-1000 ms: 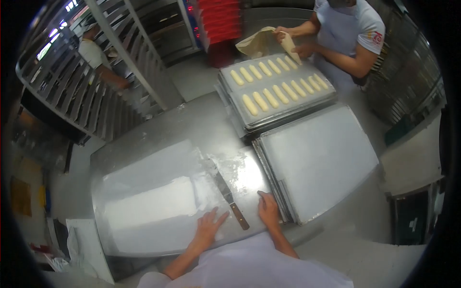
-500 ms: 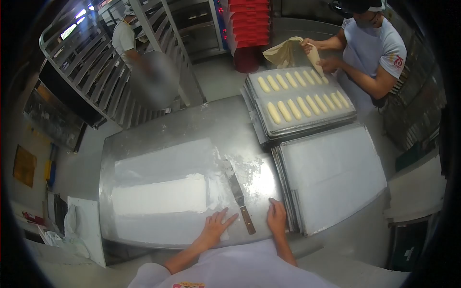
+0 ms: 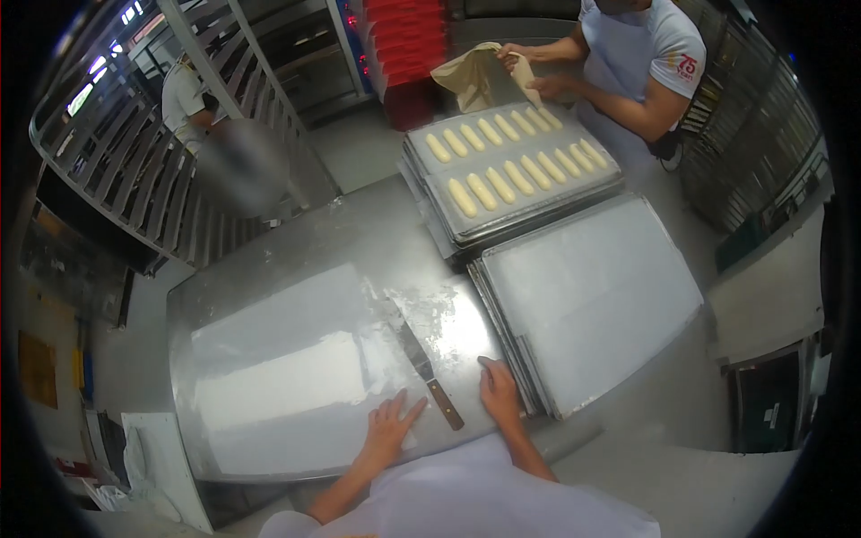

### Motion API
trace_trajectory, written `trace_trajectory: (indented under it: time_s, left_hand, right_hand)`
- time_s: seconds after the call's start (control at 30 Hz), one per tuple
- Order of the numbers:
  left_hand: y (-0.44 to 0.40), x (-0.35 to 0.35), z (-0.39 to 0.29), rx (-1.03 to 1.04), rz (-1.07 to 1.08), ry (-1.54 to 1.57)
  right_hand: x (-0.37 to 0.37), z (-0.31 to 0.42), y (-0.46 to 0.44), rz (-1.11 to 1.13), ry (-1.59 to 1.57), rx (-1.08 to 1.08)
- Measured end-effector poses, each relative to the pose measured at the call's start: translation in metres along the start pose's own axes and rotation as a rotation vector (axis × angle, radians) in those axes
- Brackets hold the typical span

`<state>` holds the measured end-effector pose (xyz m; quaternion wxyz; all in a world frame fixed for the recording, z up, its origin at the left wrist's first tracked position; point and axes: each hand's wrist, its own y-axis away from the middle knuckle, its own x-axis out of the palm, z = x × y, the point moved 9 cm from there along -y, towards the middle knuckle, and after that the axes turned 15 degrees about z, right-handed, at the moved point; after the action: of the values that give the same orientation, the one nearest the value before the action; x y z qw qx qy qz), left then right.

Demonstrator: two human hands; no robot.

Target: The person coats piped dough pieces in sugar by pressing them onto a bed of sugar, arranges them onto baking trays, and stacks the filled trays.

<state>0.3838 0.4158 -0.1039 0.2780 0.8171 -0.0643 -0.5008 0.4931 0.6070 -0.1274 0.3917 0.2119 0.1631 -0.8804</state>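
My left hand (image 3: 389, 432) lies on the steel table with its fingers spread, by the near right corner of a sheet of paper (image 3: 269, 453). A smooth white rectangular layer (image 3: 282, 381) is spread on that paper. My right hand (image 3: 499, 392) rests near the table's front edge, beside the stacked trays, holding nothing, with its fingers loosely bent and apart. Between my hands lies a spatula (image 3: 429, 369) with a long metal blade and a wooden handle. Neither hand grips it.
A paper-lined tray stack (image 3: 592, 296) stands at right. Behind it, a co-worker (image 3: 628, 76) holds a piping bag (image 3: 523, 79) over a tray (image 3: 529, 211) with rows of pale piped strips. Rack (image 3: 152, 170), another person (image 3: 184, 103) and red crates (image 3: 404, 45) stand farther back.
The view has turned, so the table and trays sit farther left. Both my hands stay on the table near the spatula. The co-worker's piping bag is still over the far row.
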Motion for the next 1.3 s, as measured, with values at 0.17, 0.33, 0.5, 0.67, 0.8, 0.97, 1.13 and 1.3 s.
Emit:
trace_trajectory:
  time_s: [0.17, 0.33, 0.5, 0.67, 0.8, 0.97, 1.13, 1.3]
  left_hand:
    - [-0.009, -0.017, 0.016, -0.089, -0.016, 0.070]
    - [-0.031, -0.062, 0.042, -0.043, -0.324, 0.522]
    - [-0.070, -0.094, 0.036, 0.057, -0.442, 0.775]
    - [-0.085, -0.097, 0.001, 0.019, -0.502, 0.243]
    - [-0.097, -0.081, -0.014, 0.018, -0.427, 0.040]
    - [-0.103, -0.072, -0.011, -0.004, -0.423, 0.036]
    - [-0.107, -0.073, -0.013, 0.008, -0.412, 0.023]
    - [-0.110, -0.074, -0.014, -0.013, -0.412, 0.005]
  right_hand:
    - [-0.002, 0.002, -0.001, -0.013, -0.004, -0.011]
    - [-0.001, -0.001, 0.001, -0.010, 0.023, 0.018]
    - [0.002, -0.004, -0.001, 0.015, -0.017, 0.031]
    - [-0.001, 0.001, -0.002, 0.001, -0.008, 0.005]
    - [0.000, 0.001, -0.003, 0.032, -0.018, 0.035]
    - [0.004, -0.007, -0.002, 0.031, 0.016, 0.043]
    - [0.005, -0.006, -0.004, 0.023, 0.037, 0.020]
    - [0.004, -0.006, -0.004, 0.020, 0.002, 0.045]
